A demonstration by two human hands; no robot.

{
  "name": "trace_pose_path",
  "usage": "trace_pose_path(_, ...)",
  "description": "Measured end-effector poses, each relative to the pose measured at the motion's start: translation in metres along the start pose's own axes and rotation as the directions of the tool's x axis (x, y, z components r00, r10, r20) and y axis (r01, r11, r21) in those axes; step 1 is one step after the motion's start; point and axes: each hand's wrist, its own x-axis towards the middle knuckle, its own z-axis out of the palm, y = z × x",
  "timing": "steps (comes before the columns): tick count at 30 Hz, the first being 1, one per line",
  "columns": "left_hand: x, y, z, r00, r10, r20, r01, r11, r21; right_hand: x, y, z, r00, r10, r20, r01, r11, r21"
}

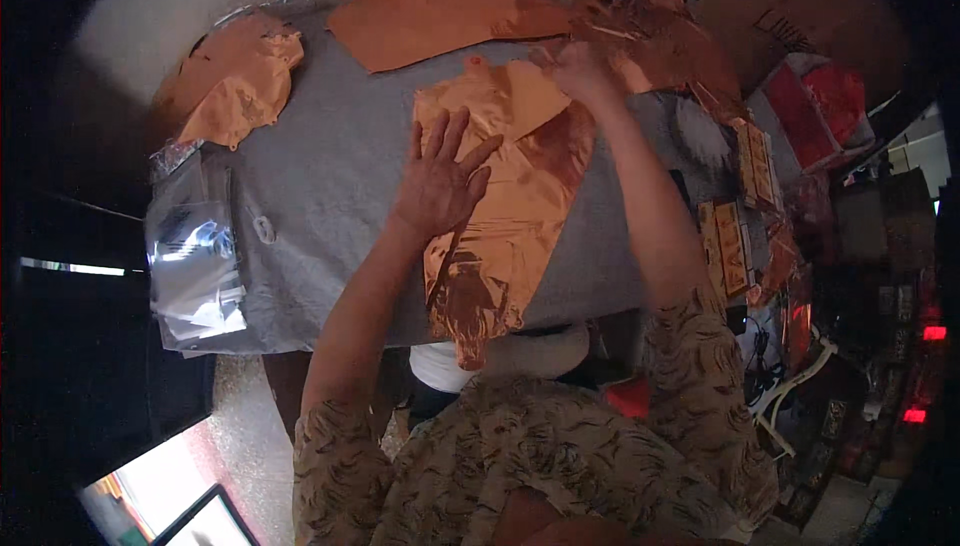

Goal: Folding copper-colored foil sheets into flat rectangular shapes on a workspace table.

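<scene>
A flat, uninflated copper-coloured foil balloon (515, 206) lies lengthwise on the grey cloth in front of me. Its narrow lower end hangs over the near table edge, and its upper right part is folded over. My left hand (443, 181) rests flat on its left side, fingers spread. At its upper right, my right hand (582, 78) has its fingers closed on the foil's edge; the fingertips are partly blurred. Just beyond that hand sits a crumpled heap of the same foil (655, 46).
More flat foil lies at the far edge (430, 21) and far left (245, 76). Clear plastic bags (195, 276) are stacked at the left on the grey cloth (310, 156). Orange-yellow boxes (728, 246), a red-and-white packet (810, 111) and cables (765, 356) are at the right.
</scene>
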Motion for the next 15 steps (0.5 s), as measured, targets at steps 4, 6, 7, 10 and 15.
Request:
trace_pose_path(4,-0.002,-0.001,0.003,1.000,-0.004,-0.015,0.004,1.000,0.018,-0.009,-0.069,-0.011,0.990,0.110,-0.087,-0.089,0.971,0.222)
trace_pose_path(6,0.001,0.001,0.004,0.993,0.022,-0.115,-0.024,1.000,-0.009,-0.010,-0.088,-0.017,0.999,-0.038,-0.021,0.040,0.994,0.102)
trace_pose_path(7,0.004,0.002,0.004,0.993,0.027,-0.116,-0.028,1.000,-0.011,-0.013,-0.100,-0.016,0.999,-0.035,-0.023,0.037,0.994,0.098)
trace_pose_path(10,-0.003,-0.003,0.000,0.998,-0.004,-0.064,0.005,1.000,0.004,-0.040,-0.133,-0.006,0.975,-0.139,0.173,0.039,0.873,0.486)
trace_pose_path(15,0.006,0.006,0.001,0.999,-0.001,-0.035,0.001,1.000,0.020,-0.095,-0.069,-0.021,0.999,-0.047,0.024,0.041,0.978,0.206)
